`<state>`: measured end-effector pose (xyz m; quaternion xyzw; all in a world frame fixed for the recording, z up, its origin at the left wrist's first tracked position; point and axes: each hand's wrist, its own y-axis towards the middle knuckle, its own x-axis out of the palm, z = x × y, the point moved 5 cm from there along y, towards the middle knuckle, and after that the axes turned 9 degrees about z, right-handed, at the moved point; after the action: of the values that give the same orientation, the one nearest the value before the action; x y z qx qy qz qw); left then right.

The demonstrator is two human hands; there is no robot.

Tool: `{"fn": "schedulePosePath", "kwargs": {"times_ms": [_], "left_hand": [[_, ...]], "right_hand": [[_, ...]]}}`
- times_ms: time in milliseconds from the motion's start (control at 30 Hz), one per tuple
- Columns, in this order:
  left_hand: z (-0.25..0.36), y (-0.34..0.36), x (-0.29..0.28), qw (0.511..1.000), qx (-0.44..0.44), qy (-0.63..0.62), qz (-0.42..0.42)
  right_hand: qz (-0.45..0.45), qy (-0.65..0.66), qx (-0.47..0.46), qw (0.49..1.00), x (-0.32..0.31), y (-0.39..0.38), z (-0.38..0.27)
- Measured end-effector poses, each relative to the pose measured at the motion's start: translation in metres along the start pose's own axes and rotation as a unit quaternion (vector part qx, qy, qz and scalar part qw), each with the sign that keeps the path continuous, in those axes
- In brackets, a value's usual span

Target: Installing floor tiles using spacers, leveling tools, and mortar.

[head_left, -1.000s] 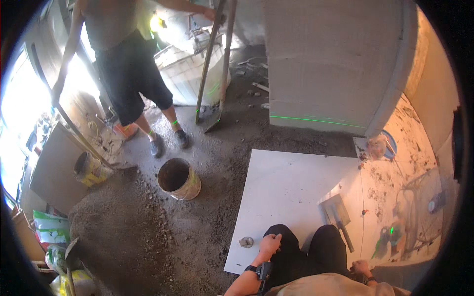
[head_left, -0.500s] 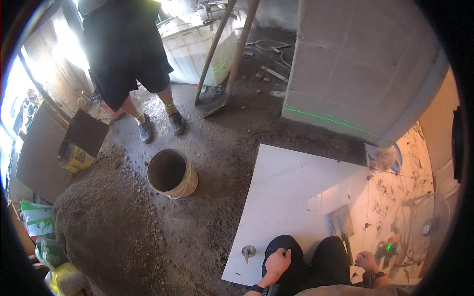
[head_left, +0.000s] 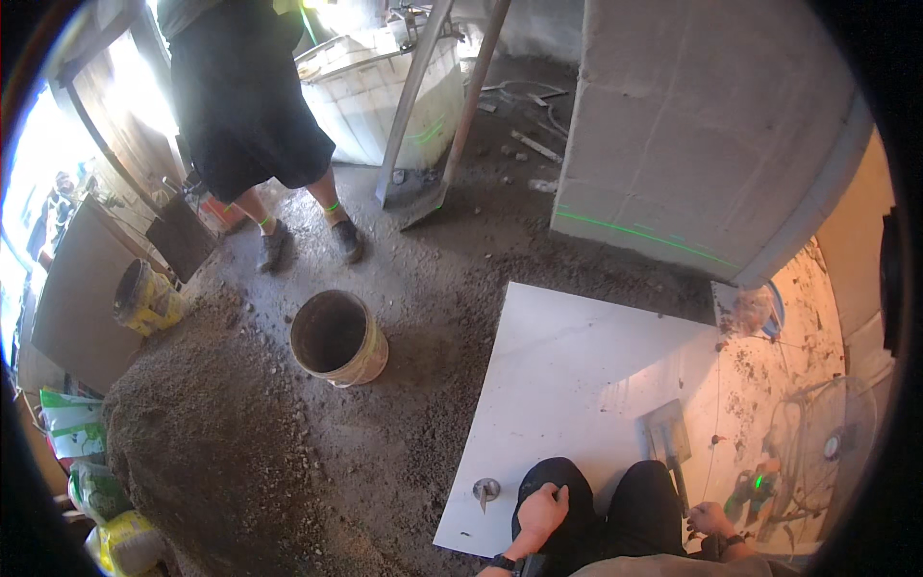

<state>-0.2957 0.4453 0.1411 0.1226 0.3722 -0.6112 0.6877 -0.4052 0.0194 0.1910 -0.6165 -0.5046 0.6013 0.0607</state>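
Observation:
My left hand (head_left: 543, 514) rests closed by my left knee in dark trousers; whether it holds anything small I cannot make out. My right hand (head_left: 711, 521) is beside my right knee, fingers curled, near the handle of a steel trowel (head_left: 665, 433) lying on a large white tile (head_left: 567, 365). What, if anything, it holds is hidden. A small round metal tool (head_left: 486, 490) sits on the tile left of my knees. Beyond the tile's left side stands a mortar-stained bucket (head_left: 336, 337).
Another person (head_left: 245, 115) stands beside a shovel (head_left: 183, 236), a white tub (head_left: 365, 96) and leaning straightedges (head_left: 413, 106). A sand pile (head_left: 202, 433), second bucket (head_left: 144, 298) and bags (head_left: 77, 423) line the left. A plastered wall (head_left: 702, 135) stands behind the tile.
My view has tipped down. The other person's shovel rose from the floor over the left bucket, then moved back and right of it. My right hand has come up slightly beside my knee.

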Motion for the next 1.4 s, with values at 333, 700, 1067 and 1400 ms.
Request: {"fn": "schedulePosePath", "kwargs": {"times_ms": [333,700,1067,1400], "left_hand": [[0.008,-0.007,0.000,1.000,0.020,0.012,-0.003],[0.014,-0.019,0.000,0.999,0.011,0.024,-0.022],[0.016,-0.023,-0.005,0.999,0.042,0.027,0.002],[0.015,-0.024,-0.008,0.998,0.051,0.019,-0.004]], "right_hand": [[0.019,0.084,0.003,0.996,0.007,-0.003,0.032],[0.036,0.074,-0.027,0.996,0.002,-0.014,0.057],[0.045,0.043,-0.011,0.998,0.005,-0.031,0.069],[0.044,0.045,-0.038,0.997,0.010,-0.031,0.058]]}}
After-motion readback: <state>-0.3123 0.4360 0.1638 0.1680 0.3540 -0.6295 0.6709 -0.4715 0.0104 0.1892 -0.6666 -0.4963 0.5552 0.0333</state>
